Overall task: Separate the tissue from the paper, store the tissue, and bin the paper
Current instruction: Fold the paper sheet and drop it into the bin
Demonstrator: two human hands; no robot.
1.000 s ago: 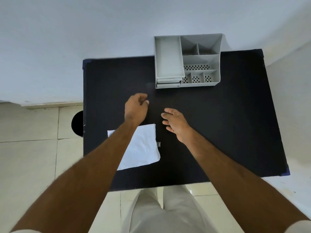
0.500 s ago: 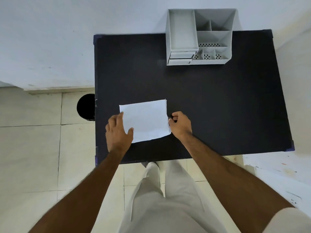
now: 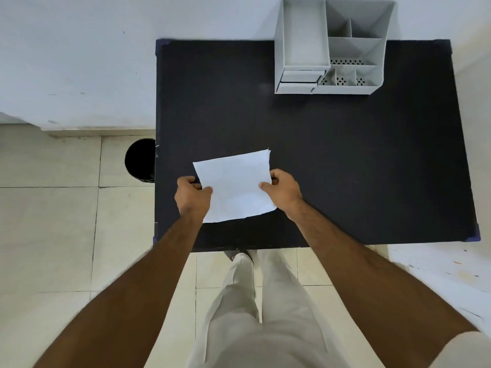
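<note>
A white sheet [image 3: 235,185] lies over the near left part of the black table [image 3: 345,160]. I cannot tell whether it is one layer or tissue on paper. My left hand [image 3: 192,196] pinches its left edge with thumb on top. My right hand [image 3: 283,188] pinches its right edge the same way. A grey desk organiser [image 3: 329,46] with several compartments and small drawers stands at the table's far edge. A black round bin [image 3: 140,160] stands on the floor by the table's left side.
A white wall runs behind the table and along its right side. Beige floor tiles lie to the left and in front. My legs in light trousers stand at the table's near edge.
Both hands came back from the middle of the table to the sheet. They now pinch its left and right edges; the left hand had lain flat on its corner.
</note>
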